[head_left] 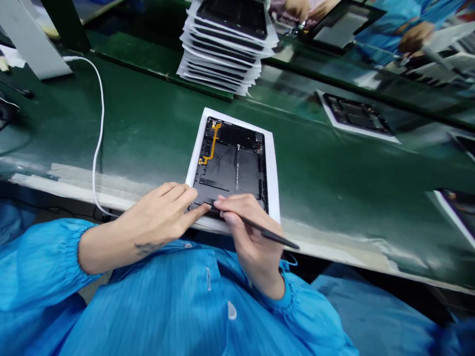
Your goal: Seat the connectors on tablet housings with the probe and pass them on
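A tablet with its inside exposed (222, 168) lies on a white sheet (273, 178) at the bench's near edge. An orange flex cable (213, 143) runs along its left side, and flat dark battery cells fill its middle. My right hand (256, 232) is closed around black tweezers (267, 232), their tip at the tablet's lower end. My left hand (163, 212) rests over the lower left corner, fingers bent and thumb stretched out near the tweezers' tip. What lies under my fingertips is hidden.
A tall stack of tablet parts between white sheets (226, 59) stands behind. A white cable (101, 109) crosses the green bench (141, 118) at left. Other opened tablets on sheets, such as one tablet (358, 114), lie to the right. Co-workers' hands (415, 37) show across the bench.
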The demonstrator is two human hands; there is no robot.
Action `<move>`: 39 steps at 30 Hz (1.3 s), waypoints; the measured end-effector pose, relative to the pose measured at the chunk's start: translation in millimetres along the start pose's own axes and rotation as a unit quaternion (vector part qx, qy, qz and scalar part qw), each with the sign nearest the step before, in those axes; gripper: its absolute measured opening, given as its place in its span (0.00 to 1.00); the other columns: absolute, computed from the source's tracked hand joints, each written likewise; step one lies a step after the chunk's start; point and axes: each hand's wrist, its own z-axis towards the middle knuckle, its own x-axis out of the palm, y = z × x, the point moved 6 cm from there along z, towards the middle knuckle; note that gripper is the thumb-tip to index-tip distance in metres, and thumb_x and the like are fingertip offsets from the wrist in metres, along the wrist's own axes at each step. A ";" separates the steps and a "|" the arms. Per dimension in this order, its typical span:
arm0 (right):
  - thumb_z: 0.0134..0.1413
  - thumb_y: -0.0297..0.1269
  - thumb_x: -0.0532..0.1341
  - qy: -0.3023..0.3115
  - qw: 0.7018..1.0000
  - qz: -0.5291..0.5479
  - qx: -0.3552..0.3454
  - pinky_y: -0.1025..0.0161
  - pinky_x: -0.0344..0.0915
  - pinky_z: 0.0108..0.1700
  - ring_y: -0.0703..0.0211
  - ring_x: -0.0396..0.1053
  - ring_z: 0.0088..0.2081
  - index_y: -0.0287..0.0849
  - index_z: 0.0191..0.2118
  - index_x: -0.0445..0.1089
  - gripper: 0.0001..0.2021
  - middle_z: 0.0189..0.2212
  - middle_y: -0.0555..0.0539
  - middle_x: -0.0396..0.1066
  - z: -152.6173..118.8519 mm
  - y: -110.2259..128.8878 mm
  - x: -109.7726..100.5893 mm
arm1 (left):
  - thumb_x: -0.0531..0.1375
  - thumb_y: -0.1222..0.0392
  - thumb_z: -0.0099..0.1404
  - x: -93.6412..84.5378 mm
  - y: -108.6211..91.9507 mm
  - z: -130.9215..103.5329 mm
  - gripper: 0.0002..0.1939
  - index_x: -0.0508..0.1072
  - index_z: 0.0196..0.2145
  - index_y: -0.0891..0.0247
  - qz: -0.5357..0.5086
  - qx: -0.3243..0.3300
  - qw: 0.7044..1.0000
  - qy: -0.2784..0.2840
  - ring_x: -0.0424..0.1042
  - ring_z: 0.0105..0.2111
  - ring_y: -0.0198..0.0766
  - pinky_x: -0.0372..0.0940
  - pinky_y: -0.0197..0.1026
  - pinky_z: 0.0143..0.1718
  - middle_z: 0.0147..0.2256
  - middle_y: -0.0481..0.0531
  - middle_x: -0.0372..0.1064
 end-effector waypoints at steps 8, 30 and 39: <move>0.65 0.26 0.59 0.047 0.999 0.015 0.008 0.59 0.69 0.42 0.58 0.72 0.38 0.42 0.39 0.74 0.07 0.33 0.49 0.77 11.5 -2.6 13.4 | 0.51 0.68 0.72 -2.2 -5.2 4.2 0.15 0.75 0.48 0.69 0.025 0.009 0.999 -0.021 0.74 0.38 0.48 0.69 0.47 0.39 0.41 0.63 0.73; 0.63 0.22 0.61 0.107 0.993 -0.038 0.036 0.57 0.72 0.47 0.59 0.74 0.40 0.42 0.41 0.75 0.09 0.35 0.47 0.76 1.3 -8.7 -19.4 | 0.51 0.73 0.72 -8.1 -2.1 -2.7 0.14 0.77 0.46 0.74 0.038 0.039 0.996 -0.075 0.78 0.44 0.49 0.73 0.46 0.41 0.46 0.62 0.78; 0.63 0.22 0.60 0.059 0.996 -0.063 0.020 0.55 0.73 0.50 0.56 0.74 0.42 0.44 0.44 0.75 0.11 0.36 0.48 0.78 -9.1 -6.0 -20.7 | 0.48 0.72 0.73 -4.7 -3.9 10.4 0.17 0.78 0.44 0.72 0.014 0.065 0.993 -0.099 0.77 0.39 0.46 0.69 0.45 0.37 0.40 0.61 0.78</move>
